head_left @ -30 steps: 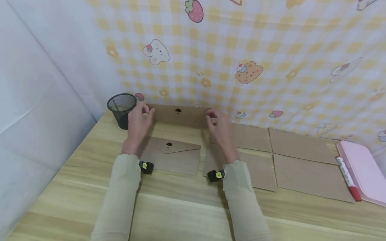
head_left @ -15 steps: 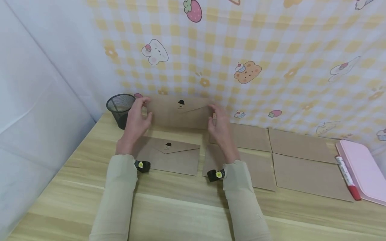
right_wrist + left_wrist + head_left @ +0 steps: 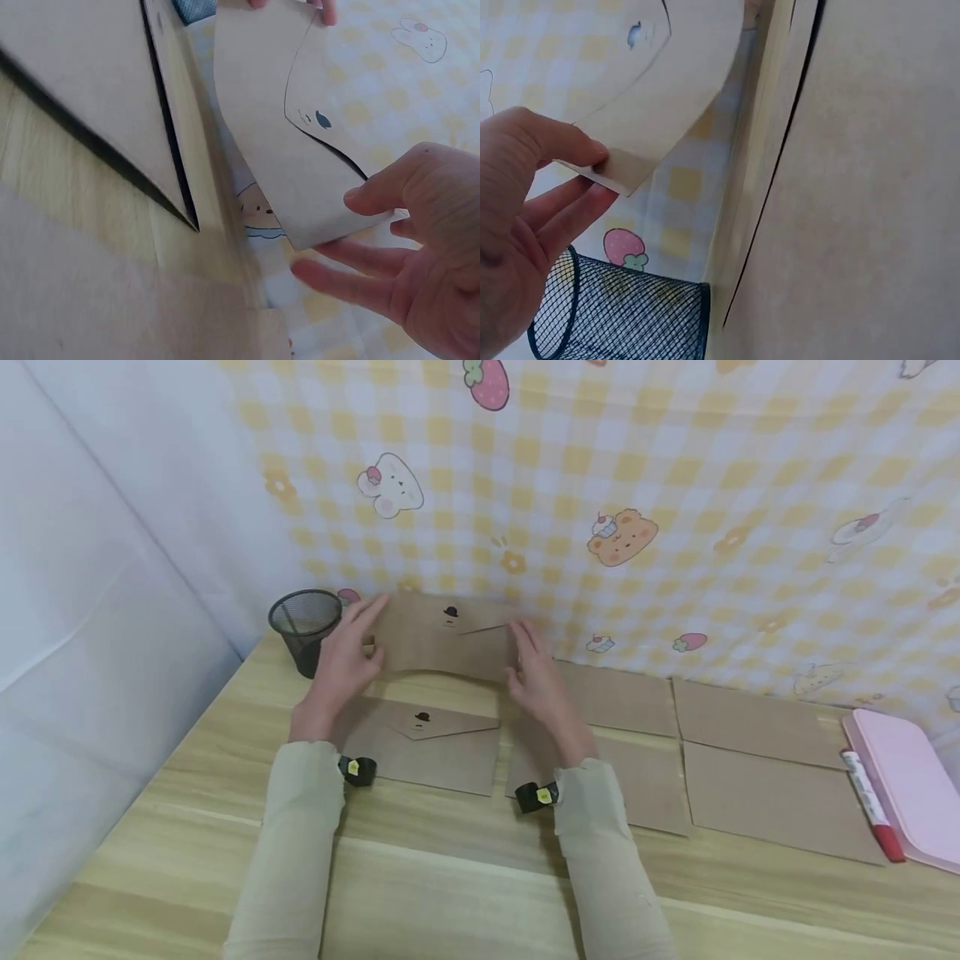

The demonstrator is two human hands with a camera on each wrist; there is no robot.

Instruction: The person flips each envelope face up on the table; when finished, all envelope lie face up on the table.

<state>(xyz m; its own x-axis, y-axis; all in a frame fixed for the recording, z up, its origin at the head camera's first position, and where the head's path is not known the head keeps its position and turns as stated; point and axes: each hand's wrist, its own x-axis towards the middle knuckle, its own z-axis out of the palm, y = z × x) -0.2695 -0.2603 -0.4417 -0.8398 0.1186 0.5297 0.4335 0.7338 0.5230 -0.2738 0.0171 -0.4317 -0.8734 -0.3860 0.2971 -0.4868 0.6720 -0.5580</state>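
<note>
At the back of the table [image 3: 420, 893], before the checked cloth [image 3: 547, 485], we see a held envelope [image 3: 435, 647] raised clear of the wood, roughly upright, its hat-printed flap side facing us and its paper bowed between the ends. The left hand [image 3: 345, 656] pinches one end and the right hand [image 3: 542, 685] the other, with digits on both faces of the paper, so the two are well apart, linked only by what they grip. In the right wrist view the flap's edge gapes a little. We take the step in hand to be handling this one piece by its ends; the next move, in our judgement, calls for level hands and a lighter squeeze, since pushing inward could crease it. Nearer to us lies a second envelope [image 3: 442, 764], flap up with the same hat. To its right, four plain brown rectangles [image 3: 780, 802] lie in two rows, and past them a red-capped marker [image 3: 866, 797] just beside a pink case [image 3: 911, 777]. The black mesh cup [image 3: 307, 653] stands close by the left hand and seems to us the likeliest thing to be knocked; the cloth leaves little room behind.
</note>
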